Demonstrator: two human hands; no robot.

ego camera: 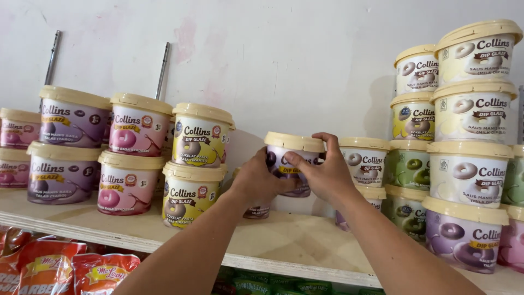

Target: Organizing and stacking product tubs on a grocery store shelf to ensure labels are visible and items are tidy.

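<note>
— Where's the tub?
— Purple tub (292,164) sits dead centre, above the shelf (284,240), left hand (256,180) clasping its nine o'clock side.
— Right hand (325,175)?
— Wrapped around three o'clock (both firmly gripping).

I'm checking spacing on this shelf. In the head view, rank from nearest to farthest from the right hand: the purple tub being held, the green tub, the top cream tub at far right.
1. Purple tub, gripped by the right hand.
2. Green tub, just to its right, mid-stack.
3. Top cream tub, upper right corner.
</note>
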